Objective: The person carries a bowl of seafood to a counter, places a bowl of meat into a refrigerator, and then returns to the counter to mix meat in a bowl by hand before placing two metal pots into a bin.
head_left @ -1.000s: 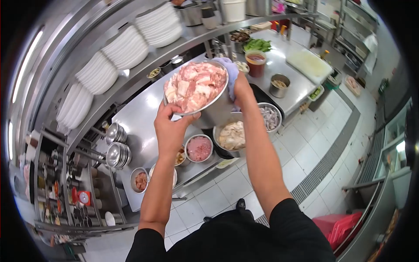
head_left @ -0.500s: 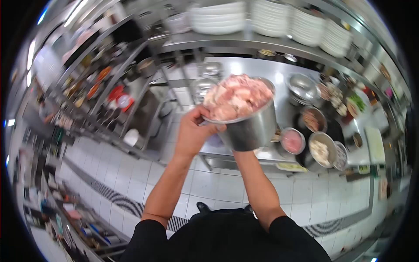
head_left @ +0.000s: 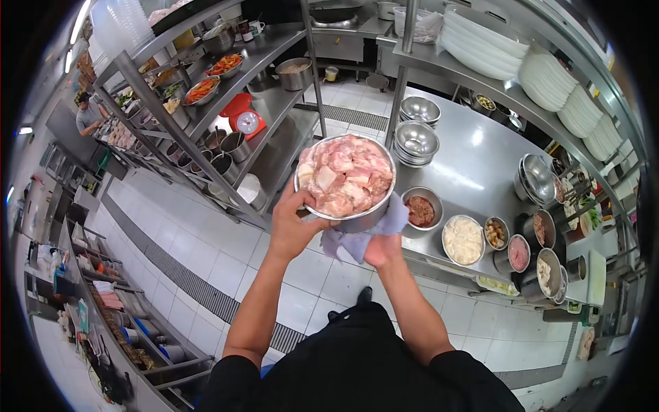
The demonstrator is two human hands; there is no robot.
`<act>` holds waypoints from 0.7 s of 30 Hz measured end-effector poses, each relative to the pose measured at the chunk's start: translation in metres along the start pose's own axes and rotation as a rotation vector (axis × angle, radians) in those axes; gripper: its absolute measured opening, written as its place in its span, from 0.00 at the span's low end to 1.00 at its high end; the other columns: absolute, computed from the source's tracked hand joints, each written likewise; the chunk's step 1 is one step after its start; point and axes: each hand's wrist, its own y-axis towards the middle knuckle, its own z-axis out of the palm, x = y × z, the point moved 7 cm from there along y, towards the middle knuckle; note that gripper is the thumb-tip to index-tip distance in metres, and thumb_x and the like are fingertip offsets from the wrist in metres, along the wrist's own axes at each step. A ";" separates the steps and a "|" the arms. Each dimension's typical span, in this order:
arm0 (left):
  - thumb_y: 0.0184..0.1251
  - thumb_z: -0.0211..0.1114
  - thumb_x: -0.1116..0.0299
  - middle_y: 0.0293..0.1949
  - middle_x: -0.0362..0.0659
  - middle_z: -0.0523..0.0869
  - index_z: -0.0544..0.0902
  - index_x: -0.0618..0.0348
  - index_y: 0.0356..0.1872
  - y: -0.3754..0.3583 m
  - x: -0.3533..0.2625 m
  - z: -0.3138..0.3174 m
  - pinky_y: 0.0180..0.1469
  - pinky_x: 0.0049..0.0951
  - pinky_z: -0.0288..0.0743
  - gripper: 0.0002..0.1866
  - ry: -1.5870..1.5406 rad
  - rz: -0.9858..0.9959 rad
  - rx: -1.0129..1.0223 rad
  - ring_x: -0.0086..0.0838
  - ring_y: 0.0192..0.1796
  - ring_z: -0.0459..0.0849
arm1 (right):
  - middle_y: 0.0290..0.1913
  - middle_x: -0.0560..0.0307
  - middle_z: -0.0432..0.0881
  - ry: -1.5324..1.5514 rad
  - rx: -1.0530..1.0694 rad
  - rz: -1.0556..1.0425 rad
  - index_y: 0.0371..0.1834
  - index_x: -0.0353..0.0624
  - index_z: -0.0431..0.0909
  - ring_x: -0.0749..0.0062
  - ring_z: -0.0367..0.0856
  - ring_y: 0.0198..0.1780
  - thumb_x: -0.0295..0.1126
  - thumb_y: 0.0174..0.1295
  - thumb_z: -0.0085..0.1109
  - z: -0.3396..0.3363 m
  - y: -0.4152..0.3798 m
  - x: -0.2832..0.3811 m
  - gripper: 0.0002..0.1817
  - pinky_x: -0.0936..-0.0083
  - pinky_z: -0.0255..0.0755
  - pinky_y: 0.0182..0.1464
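Observation:
Heaped pieces of raw pale-pink meat (head_left: 350,172) fill a round metal pot (head_left: 362,222) held up in front of me. My left hand (head_left: 293,230) is closed on the pot's left rim, thumb on the near side. Under the pot's right side, my right hand (head_left: 383,249) presses a light purple cloth (head_left: 350,242) against it; most of its fingers are hidden behind cloth and pot. Just right of the pot, a bowl of brownish-red minced food (head_left: 421,209) sits on the steel table (head_left: 480,165).
Along the table's front stand a bowl of pale food (head_left: 463,240) and several metal pots. Stacked metal bowls (head_left: 416,142) are behind; plates (head_left: 480,42) fill the overhead shelf. At left, a steel rack (head_left: 274,130) holds a red scale (head_left: 246,122). A person (head_left: 89,113) stands far left.
My view has turned left, bringing the rack closer. The pot has moved slightly left and down and tilted toward me. More of the purple cloth and my right hand now show.

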 end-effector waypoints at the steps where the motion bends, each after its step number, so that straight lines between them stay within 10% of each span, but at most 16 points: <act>1: 0.39 0.82 0.73 0.63 0.47 0.74 0.77 0.62 0.26 0.004 0.007 -0.004 0.47 0.30 0.83 0.19 0.059 -0.013 0.008 0.33 0.56 0.82 | 0.75 0.52 0.62 0.001 -0.077 -0.005 0.75 0.48 0.57 0.53 0.64 0.72 0.66 0.67 0.43 -0.008 0.014 -0.007 0.42 0.51 0.60 0.73; 10: 0.40 0.81 0.73 0.69 0.51 0.68 0.76 0.62 0.26 0.069 0.093 -0.004 0.48 0.30 0.83 0.18 -0.067 -0.122 0.014 0.38 0.61 0.79 | 0.72 0.51 0.66 0.164 -0.153 -0.120 0.72 0.49 0.64 0.51 0.67 0.70 0.60 0.69 0.43 -0.077 0.153 0.011 0.35 0.49 0.62 0.71; 16: 0.40 0.80 0.77 0.67 0.52 0.69 0.76 0.64 0.25 0.165 0.144 -0.021 0.49 0.32 0.84 0.17 -0.132 -0.136 -0.110 0.40 0.63 0.78 | 0.68 0.47 0.72 0.278 -0.133 0.221 0.70 0.47 0.66 0.54 0.75 0.64 0.59 0.68 0.46 -0.081 0.247 -0.026 0.35 0.53 0.73 0.64; 21: 0.39 0.79 0.76 0.60 0.53 0.75 0.76 0.66 0.26 0.247 0.208 -0.042 0.50 0.36 0.80 0.18 0.195 -0.076 -0.298 0.46 0.58 0.79 | 0.59 0.47 0.78 -0.214 -0.218 0.319 0.70 0.44 0.66 0.63 0.82 0.50 0.67 0.69 0.40 -0.117 0.253 -0.015 0.40 0.60 0.80 0.46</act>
